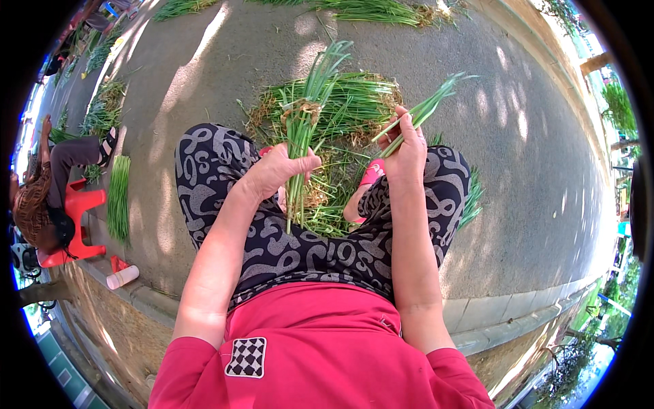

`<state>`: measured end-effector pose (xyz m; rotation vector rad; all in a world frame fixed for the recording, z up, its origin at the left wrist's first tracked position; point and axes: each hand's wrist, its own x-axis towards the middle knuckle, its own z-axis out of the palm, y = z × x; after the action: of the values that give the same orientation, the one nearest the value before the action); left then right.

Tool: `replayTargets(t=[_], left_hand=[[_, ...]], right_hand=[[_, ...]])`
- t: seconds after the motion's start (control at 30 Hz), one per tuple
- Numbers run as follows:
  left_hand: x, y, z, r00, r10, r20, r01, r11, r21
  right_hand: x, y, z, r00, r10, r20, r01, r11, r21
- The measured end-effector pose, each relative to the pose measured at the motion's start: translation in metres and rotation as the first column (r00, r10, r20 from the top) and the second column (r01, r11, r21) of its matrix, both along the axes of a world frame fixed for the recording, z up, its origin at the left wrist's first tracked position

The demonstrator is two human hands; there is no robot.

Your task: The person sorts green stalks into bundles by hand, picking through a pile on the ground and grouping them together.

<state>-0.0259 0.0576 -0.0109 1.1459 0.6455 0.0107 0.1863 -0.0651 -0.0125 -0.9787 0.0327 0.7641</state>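
My left hand [278,172] is closed around a bunch of long green stalks [300,133] with leafy tops and some dry brown leaves partway up. The bunch stands nearly upright above my lap. To its right, my right hand [407,151] pinches a few thinner green stalks [430,104] between thumb and fingers, their tips pointing up and right. A heap of loose green stalks [357,95] with brown, withered ends lies on the ground just beyond both hands. Trimmed scraps [325,204] cover the ground between my feet.
More green stalks [371,10] lie at the far edge. A neat bundle [118,198] rests on the ground at left, near a person [44,187] on a red plastic stool [82,221]. A pinkish-white cylinder [122,277] lies by the kerb [153,300]. Further stalks [471,198] sit beside my right knee.
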Motion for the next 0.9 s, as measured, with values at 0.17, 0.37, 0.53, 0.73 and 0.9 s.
replayTargets(t=[0.17,0.37,0.53,0.73,0.9], left_hand=[[0.001,0.001,-0.009,0.985,0.172,0.018,-0.172,0.985,0.004],[0.003,0.006,-0.003,0.900,0.407,0.153,-0.382,0.908,-0.171],[0.003,0.007,-0.007,0.841,0.517,0.156,-0.491,0.853,-0.180],[0.002,0.009,-0.008,0.823,0.538,0.181,-0.511,0.841,-0.180],[0.006,0.006,-0.005,0.862,0.465,0.201,-0.429,0.881,-0.199]], right_hand=[[-0.013,0.006,0.007,0.991,0.128,-0.031,-0.123,0.985,0.121],[-0.027,0.005,0.010,0.948,0.319,0.017,-0.319,0.942,0.107],[-0.051,0.007,0.013,0.871,0.478,0.111,-0.474,0.879,-0.059],[-0.071,0.008,0.017,0.675,0.674,0.300,-0.615,0.739,-0.276],[-0.079,0.012,0.000,0.623,0.634,0.459,-0.588,0.766,-0.260]])
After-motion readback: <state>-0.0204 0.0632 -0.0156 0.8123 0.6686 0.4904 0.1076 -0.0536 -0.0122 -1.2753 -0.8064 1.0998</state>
